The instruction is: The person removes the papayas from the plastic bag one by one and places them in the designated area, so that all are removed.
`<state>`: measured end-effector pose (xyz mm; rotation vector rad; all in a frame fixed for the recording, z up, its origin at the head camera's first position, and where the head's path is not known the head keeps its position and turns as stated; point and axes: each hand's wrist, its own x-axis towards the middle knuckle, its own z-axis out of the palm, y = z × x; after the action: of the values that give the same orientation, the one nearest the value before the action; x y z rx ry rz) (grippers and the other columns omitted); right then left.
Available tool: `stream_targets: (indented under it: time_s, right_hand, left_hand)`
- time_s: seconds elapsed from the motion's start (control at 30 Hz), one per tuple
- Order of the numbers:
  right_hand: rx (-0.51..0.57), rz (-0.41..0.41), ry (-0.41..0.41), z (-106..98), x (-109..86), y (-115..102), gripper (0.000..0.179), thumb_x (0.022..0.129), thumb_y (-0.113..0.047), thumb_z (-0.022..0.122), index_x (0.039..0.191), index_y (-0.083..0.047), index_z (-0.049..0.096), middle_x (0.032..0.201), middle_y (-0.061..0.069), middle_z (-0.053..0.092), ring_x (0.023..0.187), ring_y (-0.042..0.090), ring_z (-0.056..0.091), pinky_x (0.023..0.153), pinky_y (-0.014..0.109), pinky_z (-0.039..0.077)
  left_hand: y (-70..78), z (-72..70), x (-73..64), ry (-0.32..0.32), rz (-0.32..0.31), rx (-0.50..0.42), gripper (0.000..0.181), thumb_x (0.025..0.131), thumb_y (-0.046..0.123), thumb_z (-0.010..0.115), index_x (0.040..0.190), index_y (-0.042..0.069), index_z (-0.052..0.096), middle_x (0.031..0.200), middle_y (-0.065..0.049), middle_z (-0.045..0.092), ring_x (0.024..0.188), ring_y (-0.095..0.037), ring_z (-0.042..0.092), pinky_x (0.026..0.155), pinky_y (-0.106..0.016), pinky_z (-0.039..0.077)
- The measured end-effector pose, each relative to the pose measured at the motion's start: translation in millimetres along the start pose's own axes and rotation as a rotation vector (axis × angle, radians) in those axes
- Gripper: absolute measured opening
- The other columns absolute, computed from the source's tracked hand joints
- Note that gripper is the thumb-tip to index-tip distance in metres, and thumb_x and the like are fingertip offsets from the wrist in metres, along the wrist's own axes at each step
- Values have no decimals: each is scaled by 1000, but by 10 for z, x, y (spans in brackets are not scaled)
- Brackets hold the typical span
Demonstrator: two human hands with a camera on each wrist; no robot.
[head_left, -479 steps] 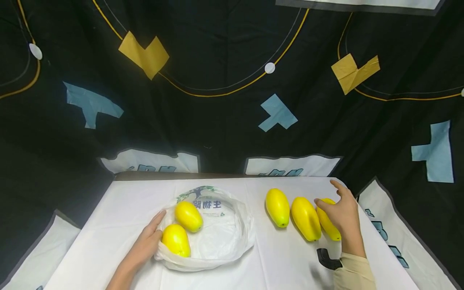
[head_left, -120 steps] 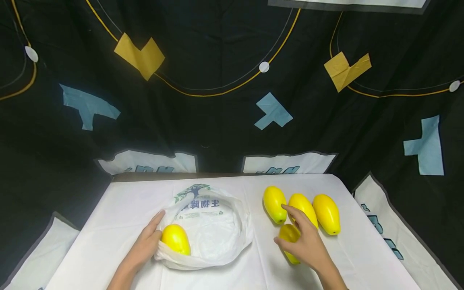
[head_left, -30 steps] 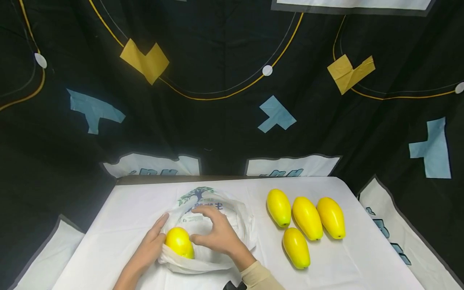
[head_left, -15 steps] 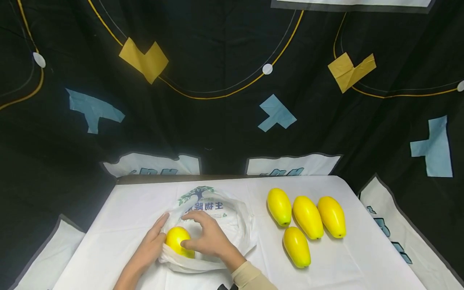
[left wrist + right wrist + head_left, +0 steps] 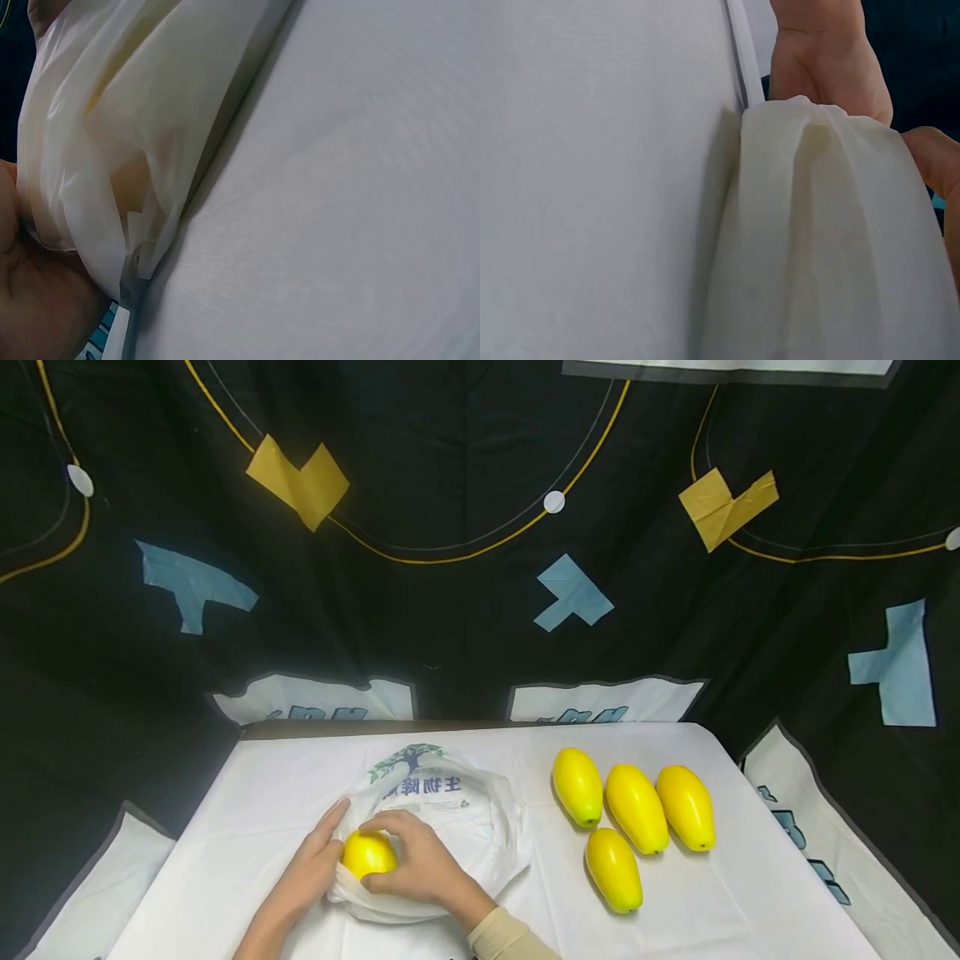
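A white plastic bag (image 5: 480, 893) with its mouth spread wide lies on the table, printed with a tree and characters. My left hand (image 5: 303, 872) grips its left rim, fingers lying along the outside. Inside, at the left, is one yellow papaya (image 5: 367, 850). My right hand (image 5: 420, 864) reaches over the bag and grips this fruit, thumb in front and fingers at its far side. The left wrist view shows the outer side of the bag (image 5: 150, 112) beside my palm. The right wrist view shows mostly bag film (image 5: 825, 247), with the fruit hidden behind it.
Several more yellow papayas lie right of the bag: three in a row, such as the middle one (image 5: 636, 810), and one nearer papaya (image 5: 613, 870). The white-covered table (image 5: 720, 910) ends at a black curtain (image 5: 450, 635) behind.
Sixteen seconds ago two papayas were in the bag and three on the table; one has since moved to the table group. My right hand came back left and took hold of the papaya inside.
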<state>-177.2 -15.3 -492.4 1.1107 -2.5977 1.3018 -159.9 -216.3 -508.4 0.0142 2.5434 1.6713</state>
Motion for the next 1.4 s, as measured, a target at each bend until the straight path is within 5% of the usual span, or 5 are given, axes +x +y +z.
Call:
stream_targets:
  time_s: [0.8,1.4]
  right_hand:
    - [-24,13,11,40,-15,23,62,67,-22,85,125,-25,63,128,-15,57,119,3,51,100,25,45]
    - [4,31,152,-562,-14,-10,61,65,-20,83,123,-22,65,130,-11,58,122,11,51,93,34,51]
  left_hand:
    - [21,3,9,-2,-27,31,62,98,4,33,157,12,16,163,-10,5,148,-32,0,117,-59,3]
    - [15,8,13,-1,-24,59,62,98,3,30,157,10,13,163,-12,4,148,-33,0,117,-58,3]
